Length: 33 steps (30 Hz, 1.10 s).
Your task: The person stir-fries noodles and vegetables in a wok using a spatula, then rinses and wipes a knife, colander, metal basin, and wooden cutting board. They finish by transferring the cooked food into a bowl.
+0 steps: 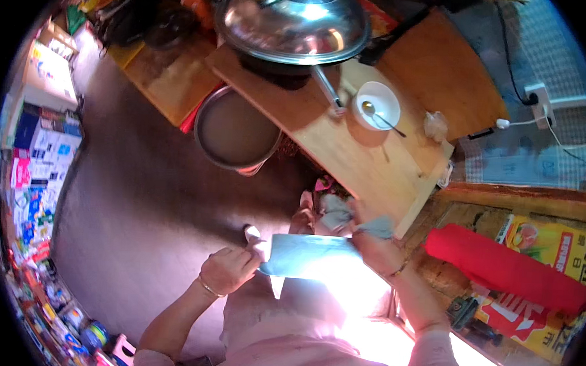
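Observation:
A wide, shiny rectangular cleaver blade (309,253) lies crosswise in front of my body, its right part washed out by glare. My right hand (379,254) is closed at the blade's right end, where the handle is hidden. A grey-blue cloth (377,227) shows just above that hand, and I cannot tell whether it is gripped. At the opposite end, my left hand (229,270) has its fingers pinched at the blade's corner. Something pale beside those fingertips is too bright to make out.
A lidded wok (291,24) stands on the wooden table (373,164), near a white bowl (376,106) with a spoon. Left of the table is a round basin (237,127) of cloudy liquid. A red roll (507,268) lies at right; cluttered goods line the left.

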Each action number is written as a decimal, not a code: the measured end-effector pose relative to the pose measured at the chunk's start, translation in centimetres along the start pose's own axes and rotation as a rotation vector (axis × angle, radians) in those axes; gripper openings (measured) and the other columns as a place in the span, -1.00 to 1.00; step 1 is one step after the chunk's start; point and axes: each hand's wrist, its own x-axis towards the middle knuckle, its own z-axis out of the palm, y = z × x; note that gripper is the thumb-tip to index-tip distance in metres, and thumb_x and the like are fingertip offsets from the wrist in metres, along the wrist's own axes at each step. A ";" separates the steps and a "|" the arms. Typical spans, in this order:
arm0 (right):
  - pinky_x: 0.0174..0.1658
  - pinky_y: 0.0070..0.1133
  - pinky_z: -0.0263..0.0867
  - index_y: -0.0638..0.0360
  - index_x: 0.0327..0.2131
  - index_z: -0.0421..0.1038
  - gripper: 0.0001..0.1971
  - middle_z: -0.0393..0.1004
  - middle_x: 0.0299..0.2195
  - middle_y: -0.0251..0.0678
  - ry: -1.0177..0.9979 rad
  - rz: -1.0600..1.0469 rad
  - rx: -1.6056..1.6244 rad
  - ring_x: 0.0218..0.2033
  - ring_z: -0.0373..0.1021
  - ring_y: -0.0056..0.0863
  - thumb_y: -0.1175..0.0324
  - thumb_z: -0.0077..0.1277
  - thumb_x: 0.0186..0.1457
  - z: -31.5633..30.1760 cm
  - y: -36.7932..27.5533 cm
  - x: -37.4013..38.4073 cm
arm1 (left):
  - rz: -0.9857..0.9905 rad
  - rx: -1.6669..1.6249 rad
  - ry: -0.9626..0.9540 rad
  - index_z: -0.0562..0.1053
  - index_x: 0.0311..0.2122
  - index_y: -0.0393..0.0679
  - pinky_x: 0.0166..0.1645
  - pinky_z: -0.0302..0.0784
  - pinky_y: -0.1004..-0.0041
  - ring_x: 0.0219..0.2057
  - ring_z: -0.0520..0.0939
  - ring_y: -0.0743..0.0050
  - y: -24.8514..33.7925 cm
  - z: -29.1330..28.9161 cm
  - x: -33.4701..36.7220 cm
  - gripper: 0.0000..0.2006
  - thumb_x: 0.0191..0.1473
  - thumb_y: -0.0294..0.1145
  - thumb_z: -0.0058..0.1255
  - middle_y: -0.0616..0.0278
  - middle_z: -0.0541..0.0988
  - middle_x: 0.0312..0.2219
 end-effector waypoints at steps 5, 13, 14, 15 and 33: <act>-0.43 -0.60 0.31 0.23 0.00 0.16 -0.57 0.33 -0.30 -0.21 0.280 0.249 -0.002 -0.39 0.35 -0.47 0.53 -0.10 -0.01 -6.9 7.6 3.7 | -0.668 -0.448 -0.143 0.44 -0.33 -0.10 -0.45 0.47 0.33 -0.52 0.55 0.27 0.1 9.1 -11.5 -0.72 -0.26 -0.34 0.08 0.26 0.48 -0.56; -0.20 -0.38 0.19 0.26 -0.23 0.32 -0.76 0.35 -0.33 -0.15 0.029 -0.150 -0.728 -0.29 0.27 -0.14 0.48 0.00 -0.05 5.7 11.1 8.7 | -0.697 -0.762 -0.008 0.21 -0.10 -0.25 -0.43 0.50 0.33 -0.47 0.52 0.18 -5.5 30.4 -5.2 -0.59 -0.09 -0.40 -0.02 0.09 0.39 -0.45; -0.25 -0.39 0.19 0.23 -0.26 0.33 -0.78 0.35 -0.34 -0.17 -0.092 -0.262 -0.776 -0.33 0.28 -0.19 0.49 0.00 -0.05 7.2 11.3 9.2 | -0.667 -0.816 -0.074 0.20 -0.07 -0.24 -0.42 0.51 0.30 -0.46 0.53 0.14 -6.3 32.7 -3.4 -0.58 -0.05 -0.36 -0.03 0.06 0.41 -0.43; -0.25 -0.39 0.19 0.23 -0.26 0.33 -0.78 0.35 -0.34 -0.17 -0.122 -0.247 -0.814 -0.33 0.28 -0.19 0.49 0.00 -0.05 7.1 12.6 9.4 | -0.666 -0.871 -0.131 0.20 -0.05 -0.23 -0.43 0.52 0.30 -0.43 0.55 0.15 -7.7 33.2 -0.9 -0.58 -0.02 -0.34 -0.05 0.04 0.43 -0.40; -0.37 -0.42 0.20 -0.14 -0.44 0.48 -0.52 0.25 -0.48 -0.53 -0.241 -0.633 -0.839 -0.42 0.26 -0.35 -0.30 -0.16 -0.08 3.7 16.3 11.4 | -0.444 -1.115 0.044 0.37 -0.16 -0.26 -0.31 0.49 0.20 -0.40 0.56 -0.05 -13.0 46.5 27.8 -0.69 0.02 -0.31 -0.20 -0.09 0.52 -0.37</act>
